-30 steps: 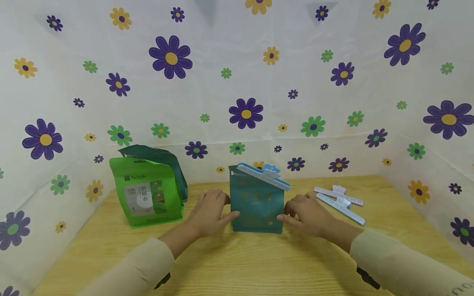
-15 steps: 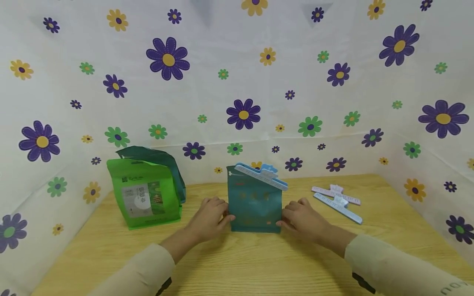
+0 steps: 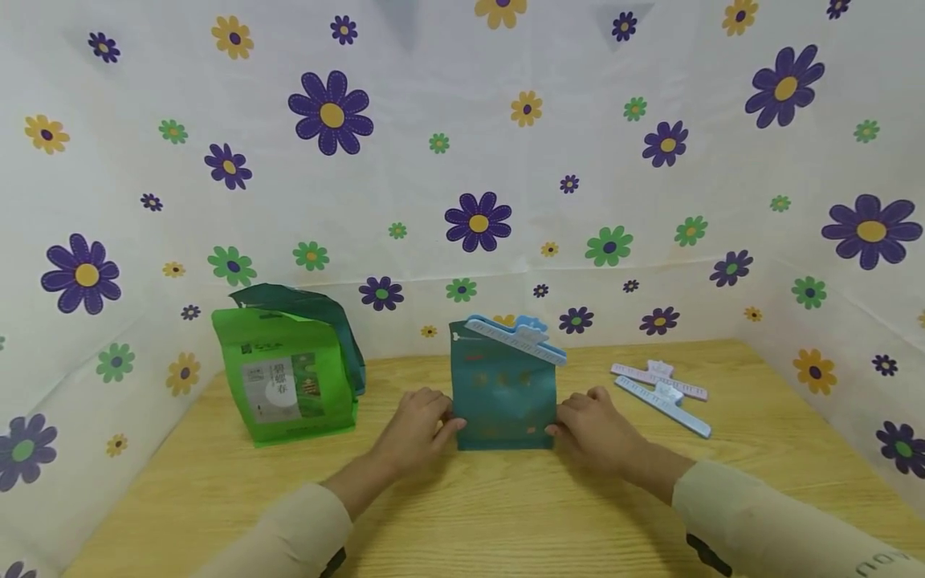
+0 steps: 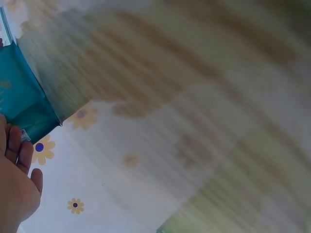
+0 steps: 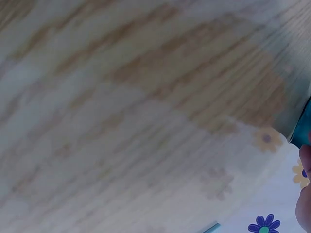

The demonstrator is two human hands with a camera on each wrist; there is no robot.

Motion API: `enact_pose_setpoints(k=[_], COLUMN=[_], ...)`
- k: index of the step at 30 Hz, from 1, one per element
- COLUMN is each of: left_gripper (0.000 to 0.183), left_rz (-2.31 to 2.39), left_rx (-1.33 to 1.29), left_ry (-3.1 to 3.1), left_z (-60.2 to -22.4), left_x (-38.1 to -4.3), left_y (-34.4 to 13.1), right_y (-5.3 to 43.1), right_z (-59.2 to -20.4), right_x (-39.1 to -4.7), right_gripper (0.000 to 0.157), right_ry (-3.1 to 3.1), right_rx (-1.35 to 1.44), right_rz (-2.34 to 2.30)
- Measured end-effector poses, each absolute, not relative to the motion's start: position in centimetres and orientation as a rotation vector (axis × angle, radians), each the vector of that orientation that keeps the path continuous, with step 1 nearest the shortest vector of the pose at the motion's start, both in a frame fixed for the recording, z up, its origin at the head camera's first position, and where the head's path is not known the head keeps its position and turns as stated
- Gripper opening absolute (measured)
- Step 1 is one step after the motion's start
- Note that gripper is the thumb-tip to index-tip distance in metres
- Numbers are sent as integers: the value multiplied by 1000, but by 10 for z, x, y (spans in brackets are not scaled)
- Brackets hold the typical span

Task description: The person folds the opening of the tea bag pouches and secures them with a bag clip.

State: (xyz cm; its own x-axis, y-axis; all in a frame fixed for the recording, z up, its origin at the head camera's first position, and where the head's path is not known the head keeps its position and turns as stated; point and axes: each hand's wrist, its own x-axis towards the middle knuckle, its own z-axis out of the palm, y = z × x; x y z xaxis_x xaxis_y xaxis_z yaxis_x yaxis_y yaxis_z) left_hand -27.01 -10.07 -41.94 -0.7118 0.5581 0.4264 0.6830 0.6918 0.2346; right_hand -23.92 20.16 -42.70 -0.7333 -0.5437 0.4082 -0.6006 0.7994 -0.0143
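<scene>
A teal pouch (image 3: 503,401) stands upright on the table in front of me, faint gold print on its face. A blue sealing clip (image 3: 516,339) sits slantwise across its top, lower at the right. My left hand (image 3: 417,429) holds the pouch's left side low down, thumb at the front edge and fingers partly hidden. On the other side my right hand (image 3: 596,429) grips the lower right edge. The left wrist view shows fingers curled by the teal pouch (image 4: 24,92); only slivers of pouch (image 5: 303,127) and hand (image 5: 304,204) show in the right wrist view.
At the left stands a bright green pouch (image 3: 282,385) with a dark green one (image 3: 311,301) behind it. A pink clip (image 3: 654,379) and a light blue clip (image 3: 665,405) lie on the wooden table (image 3: 491,514) at the right. Flowered white sheeting (image 3: 405,193) encloses the table.
The teal pouch has shifted slightly right and back, with its clip on it. My right thumb has drawn back from the front face to the edge. The other pouches and clips have stayed put.
</scene>
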Motion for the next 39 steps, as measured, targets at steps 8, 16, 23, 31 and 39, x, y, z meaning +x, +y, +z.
enact_pose_setpoints(k=[8,16,23,31,39], left_gripper=[23,17,22,20,22], left_rz=[-493,-961,-825,-466,-388], left_rx=[-982,-873,-943,-1058,-966], left_ry=[-2533,-2685,-2675,-2527,-2551], left_z=[-423,-425,-428,-431,-431], left_x=[-274,-280,-281,-284,-287], left_y=[-97,-95,-97,-98,-96], right_y=[200,200,200,202,202], right_z=[-434,-436,-436,-440,-442], right_x=[-239,-241,-241,-243,-248], right_gripper=[21,16,21,22,19], right_ry=[-2600,-2603,-2648,-2581,-2554], right_rx=[756,714,703,744,742], right_rz=[254,249,219,62,-22])
